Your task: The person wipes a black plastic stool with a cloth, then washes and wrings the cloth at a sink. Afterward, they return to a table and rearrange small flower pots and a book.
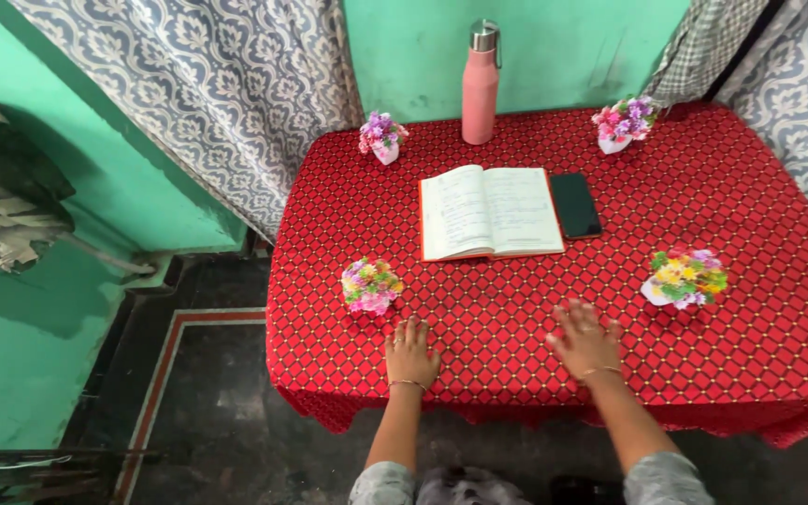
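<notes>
Just beyond flat, spread left hand sits flower pot; right hand likewise spread.

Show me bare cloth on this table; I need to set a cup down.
Free: the right side between the phone and the right edge; the left strip beside the open book; the middle between book and hands. Crowded: the four corners with flower pots, and the back by the bottle.
</notes>
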